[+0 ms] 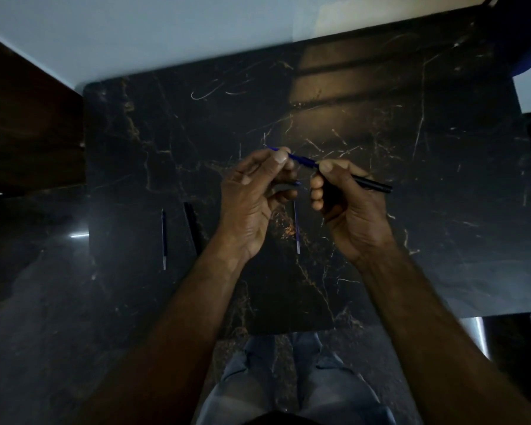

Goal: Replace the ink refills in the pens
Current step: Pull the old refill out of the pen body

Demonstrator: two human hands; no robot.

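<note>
Both hands are raised over the middle of a black marble table (380, 240). My right hand (347, 207) grips a black pen barrel (373, 183) that points right. My left hand (255, 194) pinches a thin blue refill (302, 159), which runs from its fingertips into the barrel's open end. A small dark piece shows by the left fingers, too blurred to name. A loose blue refill (296, 228) lies on the table between my hands. Further left lie another refill (163, 239) and a black pen (192, 227).
A dark wooden panel (28, 118) stands at the left beside the table. The floor (28, 332) below is dark stone. My knees in blue jeans (288, 378) are under the table's near edge. A blue object (528, 41) sits at the far right corner.
</note>
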